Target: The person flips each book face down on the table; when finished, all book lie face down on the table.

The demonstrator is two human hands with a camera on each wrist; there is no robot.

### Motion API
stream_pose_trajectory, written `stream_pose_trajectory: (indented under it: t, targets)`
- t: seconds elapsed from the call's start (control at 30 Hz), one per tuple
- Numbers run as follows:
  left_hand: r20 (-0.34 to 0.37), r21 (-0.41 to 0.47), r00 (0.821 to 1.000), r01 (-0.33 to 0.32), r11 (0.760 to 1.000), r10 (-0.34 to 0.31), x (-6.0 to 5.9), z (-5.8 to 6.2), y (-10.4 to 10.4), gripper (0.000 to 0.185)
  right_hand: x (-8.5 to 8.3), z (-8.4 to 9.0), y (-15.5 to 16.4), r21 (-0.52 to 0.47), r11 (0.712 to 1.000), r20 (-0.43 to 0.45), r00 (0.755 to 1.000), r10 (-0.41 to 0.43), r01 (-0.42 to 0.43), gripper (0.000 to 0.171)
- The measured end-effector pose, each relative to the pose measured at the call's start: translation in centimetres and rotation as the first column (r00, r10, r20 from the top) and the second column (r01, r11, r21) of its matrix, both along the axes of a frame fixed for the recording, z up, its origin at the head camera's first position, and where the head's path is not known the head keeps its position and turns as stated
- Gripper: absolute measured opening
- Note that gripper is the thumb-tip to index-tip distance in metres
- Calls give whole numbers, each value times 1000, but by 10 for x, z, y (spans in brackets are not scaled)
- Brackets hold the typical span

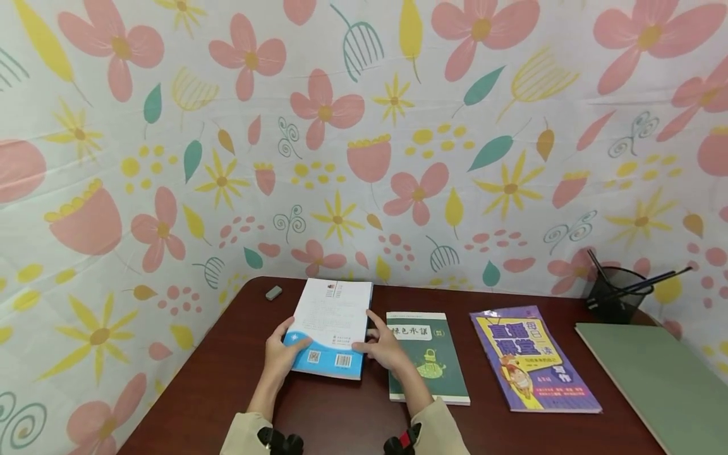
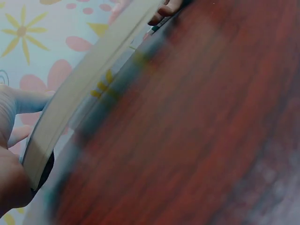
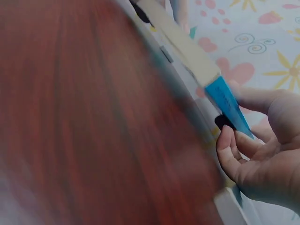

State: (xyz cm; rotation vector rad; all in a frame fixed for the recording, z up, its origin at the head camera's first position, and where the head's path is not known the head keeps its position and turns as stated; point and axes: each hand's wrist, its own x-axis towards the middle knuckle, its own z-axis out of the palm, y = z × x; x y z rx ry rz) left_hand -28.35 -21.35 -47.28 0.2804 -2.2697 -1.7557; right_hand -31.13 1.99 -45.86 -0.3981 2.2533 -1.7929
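Head view: three books, one blue-white book (image 1: pixel 332 328) gripped by two hands.

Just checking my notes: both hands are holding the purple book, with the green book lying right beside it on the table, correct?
Not quite. Per the head view, the left hand and right hand hold the white and blue book, not the purple one. The green book does lie right beside it on the table.

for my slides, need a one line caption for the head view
Both hands, left hand and right hand, hold a blue-and-white book on a dark red table, beside a green book.
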Motion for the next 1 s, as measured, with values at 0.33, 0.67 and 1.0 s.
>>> stream_pose_trajectory:
  t: [0.33,0.67,1.0]
  targets:
    - [47,-66,999,1,998,2,-2,-4,-2,66,-2,-8,-7,59,996,-58,996,-64,67,83]
    - [29,-181,999,-18,983,23,-3,-5,-4,67,-3,-10,-15,154,985,-123,991,-58,77,82]
    - [19,-281,998,-44,959,52,3,-11,-5,67,3,-19,-23,204,967,-165,979,-119,152,83]
